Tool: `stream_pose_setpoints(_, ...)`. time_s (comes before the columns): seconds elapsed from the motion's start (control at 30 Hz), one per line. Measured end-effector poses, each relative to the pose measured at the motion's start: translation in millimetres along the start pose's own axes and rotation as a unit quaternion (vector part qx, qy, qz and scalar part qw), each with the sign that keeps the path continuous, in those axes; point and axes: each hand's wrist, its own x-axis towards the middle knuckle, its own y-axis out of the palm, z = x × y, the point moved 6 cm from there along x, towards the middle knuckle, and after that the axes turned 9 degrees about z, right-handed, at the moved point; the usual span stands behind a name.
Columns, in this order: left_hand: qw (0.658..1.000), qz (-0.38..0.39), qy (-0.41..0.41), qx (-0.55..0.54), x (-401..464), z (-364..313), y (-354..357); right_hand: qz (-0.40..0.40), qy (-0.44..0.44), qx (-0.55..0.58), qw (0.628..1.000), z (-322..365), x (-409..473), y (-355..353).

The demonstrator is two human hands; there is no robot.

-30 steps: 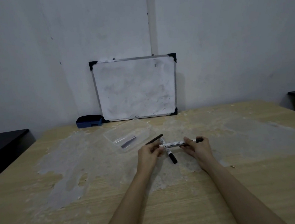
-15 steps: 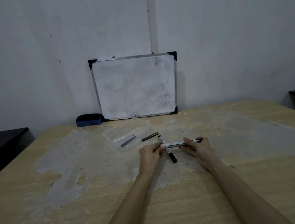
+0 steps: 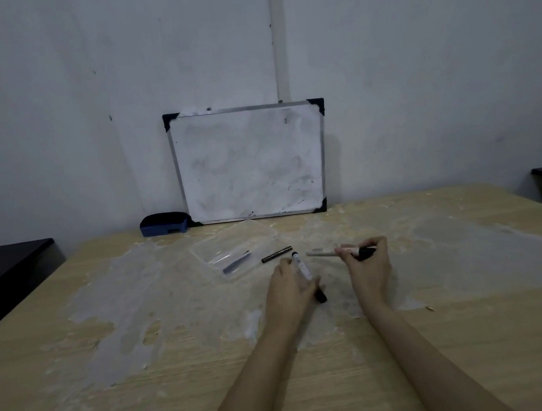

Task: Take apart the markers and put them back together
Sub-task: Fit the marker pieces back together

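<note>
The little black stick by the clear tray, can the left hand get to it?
Probably yes. The black stick lies bare on the table just beyond the left hand, nothing between them, though that hand rests on a marker.

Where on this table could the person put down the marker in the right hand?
Bare tabletop lies right of the right hand, and more to the left, before the clear tray. The near edge by the forearms is bare too. It is crowded mid-table: tray, loose dark stick, the marker by the left hand, the held marker.
</note>
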Motion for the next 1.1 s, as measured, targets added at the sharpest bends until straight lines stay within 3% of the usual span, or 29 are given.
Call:
stream_pose_setpoints(0.1, 0.989, 0.041, 0.054, 0.131, -4, -15, 12, 0.07, -0.094, -0.133, 0.984, 7, -6, 15)
stream_pose_setpoints(0.2, 0.973, 0.071, 0.041, 0.214, -3, -15, 20, 0.179, -0.111, -0.271, 0.939, -1, -9, 37)
stream_pose_setpoints(0.3, 0.975, 0.053, 0.016, 0.214, -2, -12, 18, 0.302, -0.074, -0.356, 0.881, -18, -13, 55)
stream_pose_setpoints(0.37, 0.983, 0.031, 0.009, 0.182, 0, -8, 12, 0.327, -0.063, -0.379, 0.863, -22, -15, 58)
stream_pose_setpoints(0.43, 0.992, -0.009, 0.019, 0.127, 1, -5, 4, 0.315, -0.076, -0.38, 0.867, -17, -16, 57)
stream_pose_setpoints(0.53, 0.996, -0.082, 0.018, -0.041, -1, 0, -10, 0.219, -0.093, -0.328, 0.914, -2, -14, 44)
stream_pose_setpoints(0.6, 0.982, -0.09, 0.003, -0.169, -3, -1, -14, 0.179, -0.075, -0.29, 0.937, 3, -12, 37)
stream_pose_setpoints(0.67, 0.972, -0.065, 0.029, -0.224, -6, -11, -11, 0.182, -0.055, -0.266, 0.945, 5, -12, 37)
stream_pose_setpoints(0.83, 0.967, 0.016, 0.114, -0.229, -10, -31, 1, 0.227, -0.057, -0.267, 0.935, 15, -14, 51)
stream_pose_setpoints(0.97, 0.948, -0.104, 0.125, -0.272, -13, -23, -21, 0.202, -0.095, -0.257, 0.94, 30, -13, 44)
stream_pose_setpoints(1.03, 0.932, -0.147, 0.134, -0.302, -13, -16, -33, 0.144, -0.136, -0.379, 0.904, 31, -10, 36)
stream_pose_setpoints(1.1, 0.932, -0.128, 0.143, -0.308, -10, -11, -36, 0.132, -0.156, -0.438, 0.875, 26, -9, 33)
